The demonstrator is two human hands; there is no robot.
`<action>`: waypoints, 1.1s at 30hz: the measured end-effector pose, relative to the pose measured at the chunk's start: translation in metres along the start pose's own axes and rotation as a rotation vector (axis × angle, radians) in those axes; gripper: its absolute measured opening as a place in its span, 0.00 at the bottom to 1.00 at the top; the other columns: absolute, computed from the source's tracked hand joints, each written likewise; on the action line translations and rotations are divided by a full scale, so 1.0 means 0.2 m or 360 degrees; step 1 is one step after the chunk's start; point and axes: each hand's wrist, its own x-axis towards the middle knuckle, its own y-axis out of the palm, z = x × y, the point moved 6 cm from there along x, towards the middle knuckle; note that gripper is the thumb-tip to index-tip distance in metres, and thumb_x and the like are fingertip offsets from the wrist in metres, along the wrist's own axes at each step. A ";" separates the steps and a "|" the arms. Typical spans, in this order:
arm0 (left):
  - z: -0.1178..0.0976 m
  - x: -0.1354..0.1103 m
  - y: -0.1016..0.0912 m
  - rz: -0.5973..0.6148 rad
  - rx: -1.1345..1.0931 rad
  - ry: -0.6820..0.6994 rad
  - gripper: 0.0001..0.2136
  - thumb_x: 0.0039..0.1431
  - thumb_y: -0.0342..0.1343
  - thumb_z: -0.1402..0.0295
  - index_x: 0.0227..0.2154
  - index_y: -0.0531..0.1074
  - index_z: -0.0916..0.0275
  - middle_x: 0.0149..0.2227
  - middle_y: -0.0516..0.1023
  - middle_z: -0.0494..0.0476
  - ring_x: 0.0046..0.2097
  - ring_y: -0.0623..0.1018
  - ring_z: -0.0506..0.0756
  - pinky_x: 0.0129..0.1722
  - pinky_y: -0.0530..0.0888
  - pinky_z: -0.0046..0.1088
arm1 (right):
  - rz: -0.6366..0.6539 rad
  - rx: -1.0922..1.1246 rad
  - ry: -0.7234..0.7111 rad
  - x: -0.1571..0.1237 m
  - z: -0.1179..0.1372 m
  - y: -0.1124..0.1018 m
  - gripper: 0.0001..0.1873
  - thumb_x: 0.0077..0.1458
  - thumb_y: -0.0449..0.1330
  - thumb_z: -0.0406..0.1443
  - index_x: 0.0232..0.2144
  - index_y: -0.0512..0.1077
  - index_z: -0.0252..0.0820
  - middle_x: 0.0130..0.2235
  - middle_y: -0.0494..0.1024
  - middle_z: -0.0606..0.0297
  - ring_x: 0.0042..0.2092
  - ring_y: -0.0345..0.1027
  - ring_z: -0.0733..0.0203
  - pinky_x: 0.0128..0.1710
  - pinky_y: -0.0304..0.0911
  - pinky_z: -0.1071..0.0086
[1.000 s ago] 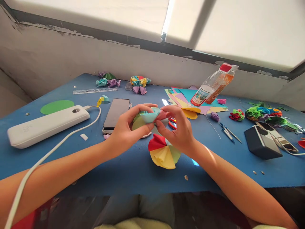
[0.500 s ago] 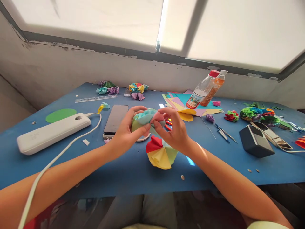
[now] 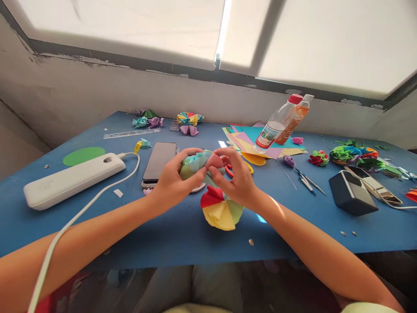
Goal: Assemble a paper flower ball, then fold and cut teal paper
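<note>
Between my two hands, above the blue table, is a paper flower of folded light blue, green and pink paper. My left hand wraps round its left side, thumb in front and fingers behind. On the right, my right hand pinches the pink part between thumb and fingers. Just below the hands lies a second paper flower with red, yellow and pale green folds; its upper edge is hidden by my right hand. Scissors with red and yellow handles show partly behind my right hand.
A phone and a white power bank with a cable lie left. Two bottles stand on coloured paper sheets behind. To the right are a pair of compasses, a dark box and crumpled paper flowers.
My fingers have shifted slightly on the paper flower, and its blue folds look more ruffled. More of the scissors' handles shows behind my right hand. The view has moved a little.
</note>
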 end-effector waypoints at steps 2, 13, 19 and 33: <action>0.01 0.00 0.00 -0.0029 0.0030 -0.0023 0.17 0.52 0.60 0.62 0.44 0.70 0.62 0.30 0.76 0.51 0.27 0.75 0.49 0.23 0.74 0.20 | 0.0033 0.0070 0.0010 0.00 0.00 0.00 0.12 0.60 0.55 0.36 0.46 0.62 0.47 0.40 0.70 0.64 0.37 0.66 0.64 0.37 0.66 0.67; 0.01 0.00 0.02 0.0168 0.0015 -0.0099 0.18 0.52 0.59 0.63 0.46 0.70 0.62 0.24 0.71 0.47 0.21 0.72 0.48 0.20 0.73 0.21 | 0.0058 0.0503 0.0324 0.03 -0.04 -0.02 0.07 0.60 0.56 0.38 0.41 0.71 0.47 0.45 0.70 0.62 0.49 0.66 0.59 0.45 0.65 0.62; -0.02 0.02 0.01 0.0304 0.0057 0.0053 0.25 0.50 0.59 0.65 0.53 0.66 0.63 0.38 0.75 0.55 0.25 0.73 0.48 0.25 0.75 0.23 | 0.0259 0.0518 0.0248 0.06 -0.03 -0.05 0.07 0.59 0.57 0.38 0.41 0.72 0.47 0.49 0.68 0.59 0.55 0.62 0.56 0.52 0.65 0.59; -0.05 0.03 -0.02 0.0502 0.0311 0.0322 0.32 0.52 0.60 0.62 0.59 0.58 0.63 0.45 0.79 0.60 0.38 0.79 0.54 0.35 0.75 0.24 | 0.0483 0.0012 -0.0112 0.11 0.07 -0.13 0.08 0.54 0.61 0.35 0.39 0.72 0.49 0.58 0.61 0.60 0.61 0.56 0.48 0.56 0.61 0.51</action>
